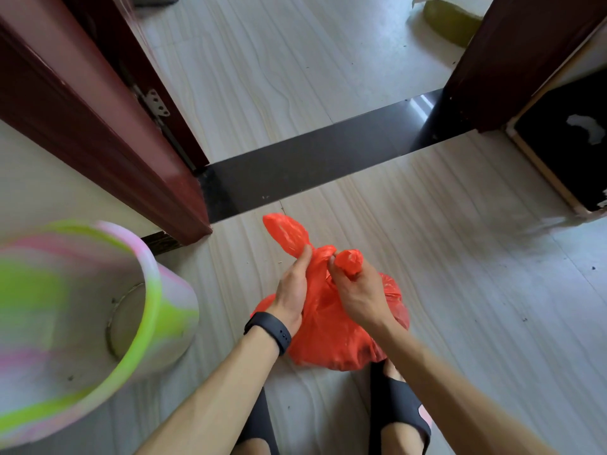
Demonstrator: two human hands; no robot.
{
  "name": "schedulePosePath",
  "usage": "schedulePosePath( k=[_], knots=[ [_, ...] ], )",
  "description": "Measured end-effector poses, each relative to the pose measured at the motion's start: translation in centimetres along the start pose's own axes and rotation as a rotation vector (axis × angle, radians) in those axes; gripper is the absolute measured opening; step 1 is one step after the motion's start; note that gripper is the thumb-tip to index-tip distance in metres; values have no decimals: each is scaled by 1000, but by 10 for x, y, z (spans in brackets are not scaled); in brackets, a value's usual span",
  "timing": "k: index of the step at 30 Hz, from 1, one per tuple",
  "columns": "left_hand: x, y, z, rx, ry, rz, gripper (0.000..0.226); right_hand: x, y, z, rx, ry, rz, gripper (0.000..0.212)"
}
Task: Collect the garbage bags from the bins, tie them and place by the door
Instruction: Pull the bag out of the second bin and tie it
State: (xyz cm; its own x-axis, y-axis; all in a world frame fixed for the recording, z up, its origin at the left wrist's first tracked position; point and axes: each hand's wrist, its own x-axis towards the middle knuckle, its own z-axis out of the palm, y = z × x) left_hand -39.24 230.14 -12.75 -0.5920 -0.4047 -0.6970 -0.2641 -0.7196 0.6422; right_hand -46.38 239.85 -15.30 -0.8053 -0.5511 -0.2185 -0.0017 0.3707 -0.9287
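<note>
A full red garbage bag (pixel 331 336) sits on the pale floor just in front of my feet, close to the doorway. Its two handle loops are crossed at the top in a knot. My left hand (pixel 292 290) pinches the left loop (pixel 285 233), which sticks out towards the threshold. My right hand (pixel 358 290) grips the shorter right loop (pixel 349 261). A black band is on my left wrist. An empty bin (pixel 141 284) swirled in green, pink and white stands to my left, without a liner.
A dark red door frame (pixel 138 159) rises on the left and another post (pixel 499 60) on the right, with a black threshold strip (pixel 312 165) between them. A black cabinet (pixel 568 142) stands at the right. A yellow-green object (pixel 450 19) lies beyond the doorway.
</note>
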Motion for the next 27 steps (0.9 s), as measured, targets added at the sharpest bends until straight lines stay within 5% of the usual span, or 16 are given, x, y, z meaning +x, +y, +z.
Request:
schedulePosePath(
  k=[4, 9, 15, 23, 27],
  knots=[
    [-1, 8, 4, -86, 123, 31, 48, -5, -9, -8, 142, -188, -11, 35],
    [4, 16, -4, -452, 179, -24, 36, 1, 18, -37, 271, 263, 313, 35],
    [5, 4, -43, -300, 347, -7, 37, -8, 77, -75, 186, 489, 486, 40],
    [8, 2, -72, -260, 418, -9, 34, -2, 95, -92, -349, 345, 497, 60],
    [7, 0, -58, -42, 360, 133, 41, 1, 94, -93, 27, 378, 629, 38]
  ],
)
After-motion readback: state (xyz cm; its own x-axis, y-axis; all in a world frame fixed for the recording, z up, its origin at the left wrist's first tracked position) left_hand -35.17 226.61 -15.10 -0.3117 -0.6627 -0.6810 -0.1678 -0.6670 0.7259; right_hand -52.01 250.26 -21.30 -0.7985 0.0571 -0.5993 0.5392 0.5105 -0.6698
